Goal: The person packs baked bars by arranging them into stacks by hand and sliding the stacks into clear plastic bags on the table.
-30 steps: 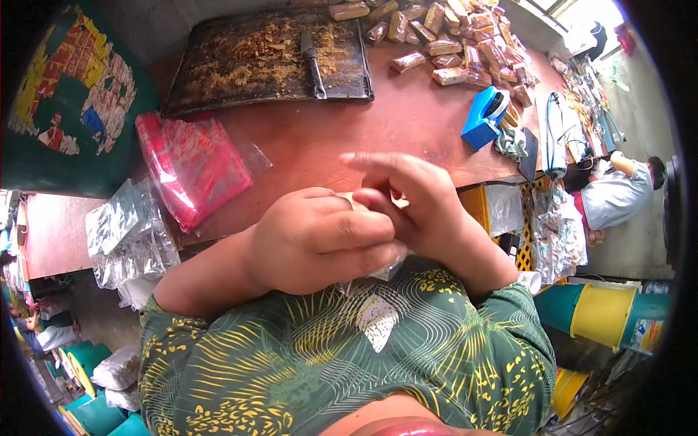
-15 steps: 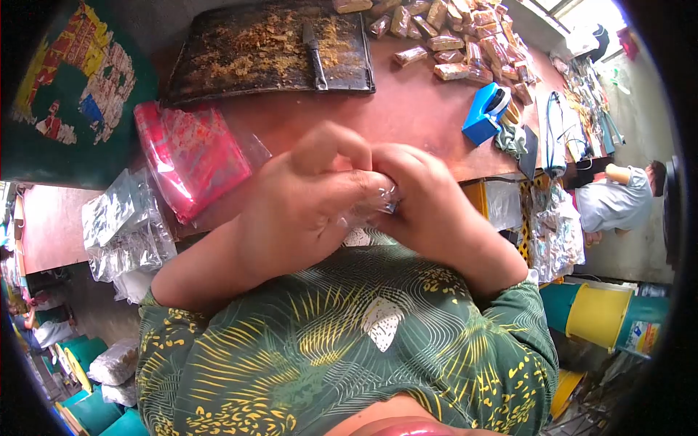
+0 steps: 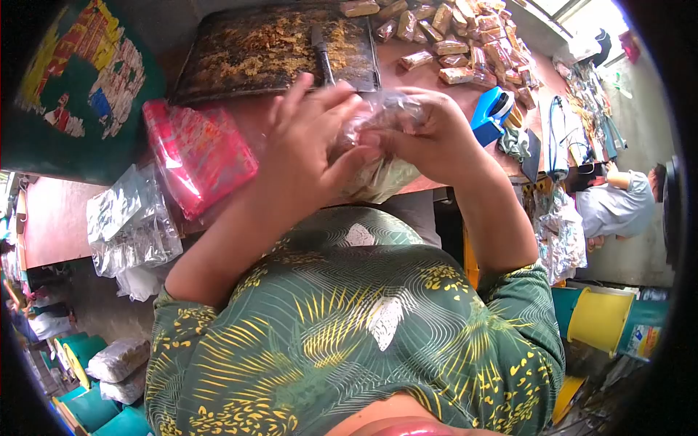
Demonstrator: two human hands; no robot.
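- So the clear plastic bag (image 3: 385, 174) is my twelve-to-six centre here: up between both hands, in front of the chest, over the near edge of the table (image 3: 407, 76).
- My worry from this end: film that thin looks like it'd slip or tear. A lopsided pull would do it, since the two hands aren't holding it the same way. If the right pinch loosened, I reckon it'd drop toward the lap.
- Looks-wise it's see-through, crinkled and shiny up top, paler and smoother in the lower part. Can't tell if anything's inside, too much glare and finger.
- Right hand (image 3: 440, 142), three o'clock: pinching the film between thumb and curled fingers.
- Left hand (image 3: 313, 134), nine o'clock: fingers fanned out, thumb up against the film, no proper grip that I can see.
- Further out, eleven o'clock: dark crumb-covered tray (image 3: 360, 65) with a knife (image 3: 320, 47) lying on it, its near end behind the left fingers.
- One o'clock: heap of wrapped pieces (image 3: 480, 47).
- Between two and three: blue tape dispenser (image 3: 488, 120).
- Nine o'clock, past the left hand: red plastic packet (image 3: 203, 152).
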